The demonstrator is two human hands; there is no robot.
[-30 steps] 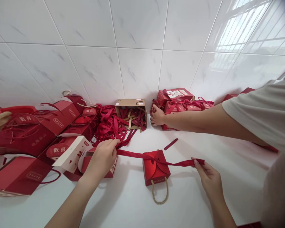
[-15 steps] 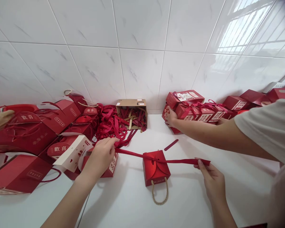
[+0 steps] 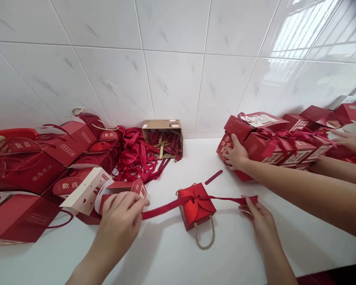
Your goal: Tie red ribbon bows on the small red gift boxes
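Observation:
A small red gift box (image 3: pixel 195 213) with petal-like top flaps and a rope handle (image 3: pixel 206 247) stands before me on the white table. Across its top runs a dark red ribbon (image 3: pixel 166 209), crossing at the flaps' centre. My left hand (image 3: pixel 123 215) pinches the ribbon's left end, which slopes down toward the fingers. The right end lies between the thumb and fingers of my right hand (image 3: pixel 259 217), with a short tail sticking out past them. Both stretches look fairly taut above the table.
Left are several red gift boxes (image 3: pixel 17 213), a heap of red ribbons (image 3: pixel 136 154) and a cardboard box (image 3: pixel 161 125) of strips. One dark red strip (image 3: pixel 213 177) lies behind the gift box. A co-worker's hands (image 3: pixel 237 154) hold a row of ribboned boxes (image 3: pixel 269 144) at right.
My left hand has come down and nearer me with its ribbon end. The gift box has turned slightly. The co-worker's row of boxes has shifted right and toward me.

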